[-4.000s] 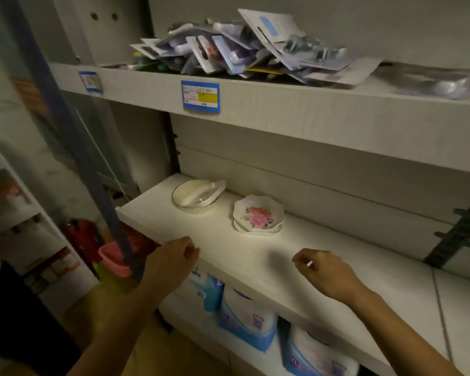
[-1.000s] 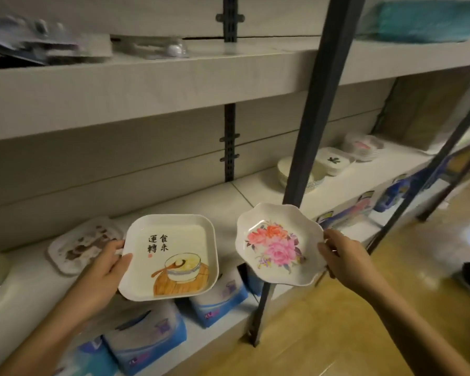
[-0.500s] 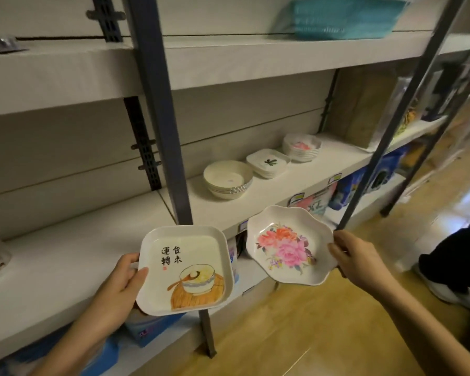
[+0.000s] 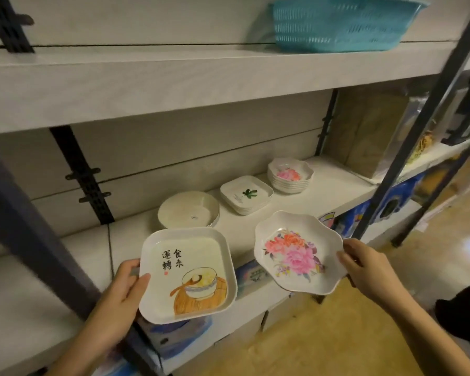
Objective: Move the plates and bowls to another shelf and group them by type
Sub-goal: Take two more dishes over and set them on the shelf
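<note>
A square plate (image 4: 186, 272), printed with characters and a bowl, is held by its left edge in the left hand (image 4: 122, 289): the thumb is laid over the rim and the other fingers are hidden beneath. A scalloped floral plate (image 4: 296, 253) is held by its right edge in the right hand (image 4: 364, 267), the rim pinched between thumb and fingers. Both plates are carried tilted, in front of the shelf (image 4: 323, 202) and apart from each other.

On the shelf, behind the held plates, three stacks are seen: round bowls (image 4: 187, 210) at the left, leaf-print square plates (image 4: 246, 195) in the middle, floral dishes (image 4: 289, 176) at the right. The floral plate appears matched by the right stack; no stack with the square plate's print is seen.

Both plates are judged light, stiff and probably melamine, with a smooth glaze that could slip from an edge grip. A hold at the rim with fingers underneath is judged best, and each should be lowered flat so the stacks are not knocked.

A teal basket (image 4: 339, 23) is seen on the shelf above.
</note>
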Demonstrator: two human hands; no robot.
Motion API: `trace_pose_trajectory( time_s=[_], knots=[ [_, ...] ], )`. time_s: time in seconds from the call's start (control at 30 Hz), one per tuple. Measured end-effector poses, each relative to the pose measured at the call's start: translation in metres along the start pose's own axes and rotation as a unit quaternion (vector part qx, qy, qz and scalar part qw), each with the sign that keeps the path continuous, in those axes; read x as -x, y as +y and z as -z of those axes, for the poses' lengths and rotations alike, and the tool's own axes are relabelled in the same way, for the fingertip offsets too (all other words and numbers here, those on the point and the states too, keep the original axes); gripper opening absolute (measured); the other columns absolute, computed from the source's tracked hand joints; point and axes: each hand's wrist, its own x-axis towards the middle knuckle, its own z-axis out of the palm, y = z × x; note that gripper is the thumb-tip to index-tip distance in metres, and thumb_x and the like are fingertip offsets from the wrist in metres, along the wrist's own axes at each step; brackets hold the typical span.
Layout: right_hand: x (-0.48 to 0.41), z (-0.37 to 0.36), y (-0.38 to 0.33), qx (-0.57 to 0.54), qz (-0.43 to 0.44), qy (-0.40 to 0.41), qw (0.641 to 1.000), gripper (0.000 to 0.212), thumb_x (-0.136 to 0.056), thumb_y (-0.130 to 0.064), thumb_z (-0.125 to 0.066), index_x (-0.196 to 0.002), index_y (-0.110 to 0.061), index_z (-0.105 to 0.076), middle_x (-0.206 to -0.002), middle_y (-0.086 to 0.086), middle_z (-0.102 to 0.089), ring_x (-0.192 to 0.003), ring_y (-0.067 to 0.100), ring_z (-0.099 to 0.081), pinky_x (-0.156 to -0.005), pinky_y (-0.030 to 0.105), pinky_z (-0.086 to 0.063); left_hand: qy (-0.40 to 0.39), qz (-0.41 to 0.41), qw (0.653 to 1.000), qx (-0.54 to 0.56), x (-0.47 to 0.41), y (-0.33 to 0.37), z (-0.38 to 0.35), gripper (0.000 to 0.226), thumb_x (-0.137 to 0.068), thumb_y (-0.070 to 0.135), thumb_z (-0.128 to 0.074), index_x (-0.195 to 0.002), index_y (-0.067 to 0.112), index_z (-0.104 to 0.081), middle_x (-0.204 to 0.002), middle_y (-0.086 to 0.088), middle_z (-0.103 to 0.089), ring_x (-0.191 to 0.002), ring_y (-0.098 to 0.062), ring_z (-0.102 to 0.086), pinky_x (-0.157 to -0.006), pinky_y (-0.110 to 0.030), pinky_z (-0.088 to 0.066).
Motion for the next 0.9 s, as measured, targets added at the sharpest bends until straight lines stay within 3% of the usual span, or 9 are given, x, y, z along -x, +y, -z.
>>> trace_pose_trajectory(
  time_s=[0.07, 0.17, 0.3, 0.43, 0.57, 0.67, 0.73, 0.83, 0.9],
  knots=[
    [-0.029, 0.008, 0.009, -0.004, 0.01, 0.01, 1.0, 0.02, -0.094, -0.02, -0.048, -0.11, -0.011, -0.057, -0.075, 0.004, -0.064, -0.064, 0.021, -0.061, -0.067, 0.042, -0.055, 0.02, -0.002, 1.0, 0.003, -0.02, 0.012, -0.02, 0.019, -0.096, 0.021, -0.039, -0.114, 0.025, -0.042, -0.101, 0.0, -0.062, -0.091, -0.013, -0.059, -0.078, -0.03, -0.047],
    [-0.07, 0.019, 0.021, -0.024, 0.016, -0.007, 1.0, 0.023, -0.094, -0.021, -0.047, -0.113, -0.012, -0.056, -0.079, 0.001, -0.063, -0.068, 0.019, -0.061, -0.07, 0.04, -0.055, 0.044, 0.006, 0.999, -0.001, -0.045, 0.029, -0.05, 0.021, -0.096, 0.02, -0.04, -0.116, 0.021, -0.044, -0.106, -0.006, -0.061, -0.095, -0.022, -0.06, -0.082, -0.034, -0.047],
    [-0.123, 0.028, 0.037, -0.044, 0.034, -0.043, 0.998, 0.03, -0.094, -0.021, -0.047, -0.121, -0.008, -0.054, -0.085, -0.004, -0.058, -0.074, 0.012, -0.059, -0.073, 0.031, -0.052, 0.069, 0.015, 0.997, -0.008, -0.072, 0.046, -0.086, 0.021, -0.096, 0.019, -0.04, -0.116, 0.023, -0.045, -0.104, -0.007, -0.062, -0.092, -0.02, -0.062, -0.07, -0.027, -0.048],
    [-0.177, 0.032, 0.052, -0.049, 0.06, -0.09, 0.993, 0.029, -0.095, -0.021, -0.046, -0.121, -0.01, -0.052, -0.082, -0.004, -0.058, -0.069, 0.007, -0.058, -0.062, 0.025, -0.048, 0.125, 0.025, 0.992, -0.022, -0.101, 0.054, -0.121, 0.013, -0.096, 0.019, -0.039, -0.099, 0.029, -0.048, -0.095, -0.002, -0.063, -0.083, -0.013, -0.061, -0.06, -0.021, -0.046],
    [-0.229, 0.036, 0.063, -0.042, 0.082, -0.137, 0.986, 0.026, -0.095, -0.018, -0.047, -0.119, -0.009, -0.053, -0.09, 0.003, -0.061, -0.068, 0.008, -0.058, -0.063, 0.027, -0.049, 0.197, 0.059, 0.978, -0.043, -0.126, 0.057, -0.155, 0.015, -0.096, 0.02, -0.041, -0.093, 0.01, -0.051, -0.097, -0.012, -0.064, -0.087, -0.026, -0.062, -0.059, -0.025, -0.046],
    [-0.263, 0.041, 0.071, -0.017, 0.097, -0.166, 0.981, 0.025, -0.095, -0.018, -0.047, -0.118, -0.01, -0.052, -0.089, 0.003, -0.06, -0.065, 0.005, -0.055, -0.057, 0.019, -0.044, 0.245, 0.078, 0.965, -0.054, -0.144, 0.061, -0.178, 0.026, -0.095, 0.02, -0.042, -0.092, -0.005, -0.051, -0.088, -0.018, -0.064, -0.083, -0.03, -0.062, -0.058, -0.028, -0.043],
    [-0.282, 0.043, 0.077, -0.001, 0.114, -0.178, 0.977, 0.025, -0.095, -0.018, -0.048, -0.117, -0.01, -0.053, -0.088, 0.002, -0.059, -0.065, 0.006, -0.054, -0.059, 0.018, -0.043, 0.269, 0.083, 0.957, -0.066, -0.159, 0.065, -0.193, 0.026, -0.095, 0.018, -0.043, -0.081, -0.003, -0.049, -0.077, -0.015, -0.06, -0.075, -0.028, -0.058, -0.054, -0.027, -0.038],
    [-0.301, 0.043, 0.085, 0.018, 0.122, -0.186, 0.975, 0.024, -0.094, -0.019, -0.049, -0.116, -0.011, -0.053, -0.088, 0.0, -0.058, -0.068, 0.011, -0.056, -0.072, 0.027, -0.048, 0.295, 0.082, 0.948, -0.09, -0.183, 0.071, -0.211, 0.027, -0.095, 0.016, -0.043, -0.068, 0.01, -0.042, -0.067, -0.004, -0.051, -0.063, -0.017, -0.049, -0.046, -0.02, -0.034],
    [-0.31, 0.043, 0.089, 0.02, 0.129, -0.191, 0.973, 0.022, -0.095, -0.02, -0.048, -0.114, -0.012, -0.053, -0.085, 0.001, -0.059, -0.062, 0.009, -0.055, -0.065, 0.022, -0.047, 0.305, 0.083, 0.942, -0.109, -0.199, 0.077, -0.222, 0.027, -0.095, 0.014, -0.043, -0.068, 0.011, -0.042, -0.065, 0.001, -0.048, -0.057, -0.009, -0.044, -0.044, -0.015, -0.032]
  ],
)
